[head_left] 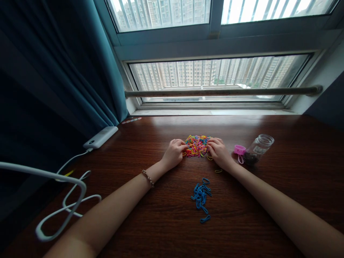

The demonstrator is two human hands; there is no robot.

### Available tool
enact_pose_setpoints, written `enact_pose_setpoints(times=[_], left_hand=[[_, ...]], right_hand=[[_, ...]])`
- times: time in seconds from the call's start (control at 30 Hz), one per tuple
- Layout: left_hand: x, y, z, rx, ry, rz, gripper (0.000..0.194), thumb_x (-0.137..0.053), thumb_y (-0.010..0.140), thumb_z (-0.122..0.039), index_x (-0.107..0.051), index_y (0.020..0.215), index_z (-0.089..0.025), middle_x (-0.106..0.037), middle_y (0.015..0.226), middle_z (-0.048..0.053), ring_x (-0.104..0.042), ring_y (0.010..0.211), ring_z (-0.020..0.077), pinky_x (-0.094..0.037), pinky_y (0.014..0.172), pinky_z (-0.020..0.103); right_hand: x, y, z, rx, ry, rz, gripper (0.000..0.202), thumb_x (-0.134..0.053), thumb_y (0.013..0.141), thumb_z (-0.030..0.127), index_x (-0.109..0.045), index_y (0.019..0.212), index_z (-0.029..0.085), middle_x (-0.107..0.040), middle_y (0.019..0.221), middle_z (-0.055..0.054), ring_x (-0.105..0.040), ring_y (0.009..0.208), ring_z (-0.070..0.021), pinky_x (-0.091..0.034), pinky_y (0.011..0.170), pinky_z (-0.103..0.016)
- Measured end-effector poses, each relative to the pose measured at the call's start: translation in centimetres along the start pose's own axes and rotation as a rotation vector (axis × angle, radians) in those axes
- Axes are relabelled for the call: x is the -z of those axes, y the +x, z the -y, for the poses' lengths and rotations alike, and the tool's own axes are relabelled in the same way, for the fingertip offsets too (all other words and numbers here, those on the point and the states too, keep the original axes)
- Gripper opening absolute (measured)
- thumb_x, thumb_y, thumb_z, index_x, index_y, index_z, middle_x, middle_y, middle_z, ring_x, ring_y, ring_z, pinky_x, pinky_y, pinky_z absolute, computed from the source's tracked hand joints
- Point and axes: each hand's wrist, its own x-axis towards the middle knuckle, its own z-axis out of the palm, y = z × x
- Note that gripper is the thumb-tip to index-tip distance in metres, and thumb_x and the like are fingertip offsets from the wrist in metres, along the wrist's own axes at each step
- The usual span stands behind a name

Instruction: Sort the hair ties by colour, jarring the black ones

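Observation:
A pile of small multicoloured rubber bands lies on the dark wooden table. At its left edge, my left hand has its fingers curled in against the bands. My right hand touches the pile from the other side, fingers bent and drawn together. The fingertips of both hands are too small and partly hidden to show what they pinch. Closer to me, between my forearms, is a separate loose heap of blue rubber bands. A single yellowish band rests just below my right hand.
Right of my right hand, a clear jar with dark contents leans at a tilt beside a pink lid. A white power bank with a looping white cable lies at left, near the blue curtain. A window and rail stand behind.

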Motion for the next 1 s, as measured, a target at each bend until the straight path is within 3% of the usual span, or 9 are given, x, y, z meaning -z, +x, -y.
enact_pose_setpoints(times=[0.17,0.3,0.47,0.7,0.8,0.9,1.0], left_hand=[[0.0,-0.1,0.2,0.06,-0.059,-0.132,0.029,-0.044,0.075,-0.003,-0.063,0.093,-0.015,-0.058,0.094,0.008,-0.051,0.093,0.0198,-0.043,0.086,0.036],[0.2,0.0,0.1,0.11,-0.118,-0.232,0.023,-0.049,0.075,-0.007,-0.061,0.093,-0.015,-0.057,0.094,0.008,-0.053,0.092,0.0189,-0.046,0.083,0.032],[0.4,0.1,-0.1,0.153,-0.168,-0.274,0.007,-0.054,0.076,-0.012,-0.059,0.078,-0.016,-0.06,0.082,0.005,-0.056,0.082,0.0173,-0.047,0.077,0.031],[0.5,0.0,-0.2,0.172,-0.221,-0.274,0.005,-0.056,0.077,-0.017,-0.059,0.081,-0.016,-0.064,0.08,0.004,-0.06,0.077,0.0164,-0.048,0.072,0.028],[0.8,-0.2,-1.4,0.053,-0.276,-0.265,0.008,-0.053,0.08,-0.019,-0.059,0.084,-0.015,-0.065,0.082,0.006,-0.06,0.078,0.0161,-0.048,0.072,0.028],[1.3,-0.7,-3.7,-0.18,-0.317,-0.21,0.011,-0.049,0.082,-0.016,-0.059,0.087,-0.015,-0.066,0.083,0.007,-0.06,0.082,0.0161,-0.048,0.076,0.03],[1.8,-1.2,-5.9,-0.566,-0.292,0.02,0.018,-0.045,0.083,-0.013,-0.058,0.095,-0.015,-0.067,0.085,0.007,-0.061,0.083,0.0155,-0.047,0.078,0.03]], right_hand=[[-0.4,-0.1,0.1,0.024,-0.118,0.11,0.035,-0.04,0.089,0.035,-0.056,0.115,0.018,-0.052,0.122,-0.01,-0.038,0.116,-0.0274,-0.032,0.098,-0.046],[-0.7,-0.2,-0.1,0.021,-0.158,0.165,0.037,-0.041,0.088,0.036,-0.056,0.116,0.018,-0.051,0.124,-0.01,-0.035,0.12,-0.03,-0.027,0.099,-0.052],[-0.4,0.0,-0.6,0.007,0.053,-0.001,0.033,-0.038,0.088,0.029,-0.064,0.104,0.014,-0.06,0.111,-0.012,-0.046,0.112,-0.0247,-0.037,0.096,-0.043],[1.1,0.0,0.2,-0.104,0.252,-0.171,0.024,-0.046,0.084,0.025,-0.067,0.093,0.018,-0.065,0.097,-0.008,-0.06,0.09,-0.0214,-0.046,0.082,-0.035],[1.8,-0.1,0.7,-0.158,0.227,-0.209,0.019,-0.051,0.081,0.025,-0.068,0.086,0.019,-0.066,0.088,-0.007,-0.061,0.082,-0.021,-0.047,0.076,-0.033],[2.0,-0.2,0.9,-0.196,0.217,-0.228,0.015,-0.054,0.078,0.025,-0.067,0.08,0.018,-0.066,0.083,-0.006,-0.061,0.078,-0.0204,-0.046,0.073,-0.032],[2.0,-0.3,1.0,-0.229,0.255,-0.226,0.017,-0.054,0.078,0.025,-0.066,0.088,0.018,-0.066,0.083,-0.005,-0.061,0.076,-0.0193,-0.047,0.07,-0.03]])
